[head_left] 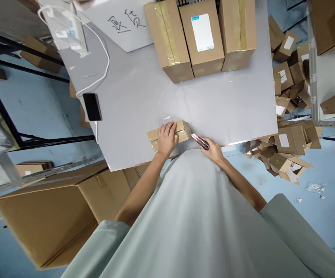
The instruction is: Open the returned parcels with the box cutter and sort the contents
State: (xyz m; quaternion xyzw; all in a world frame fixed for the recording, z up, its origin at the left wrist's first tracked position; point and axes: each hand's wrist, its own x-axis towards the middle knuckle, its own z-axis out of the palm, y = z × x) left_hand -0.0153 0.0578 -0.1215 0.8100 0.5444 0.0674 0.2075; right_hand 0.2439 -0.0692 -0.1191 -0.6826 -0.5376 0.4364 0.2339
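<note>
One taped carton (182, 131), at the tabletop's (132, 100) six o'clock: steadied by left hand (167, 136). One knife (201, 142): gripped in right hand (213, 150), carton's three o'clock, blade contact unclear; left hand best kept off its path.

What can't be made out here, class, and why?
Head view: small box, middle covered by the left hand.
Head view: utility knife, rear partly covered by the right hand.
Head view: white label, fine print too small.
Head view: right carton of three, far end cut off by the top edge.
</note>
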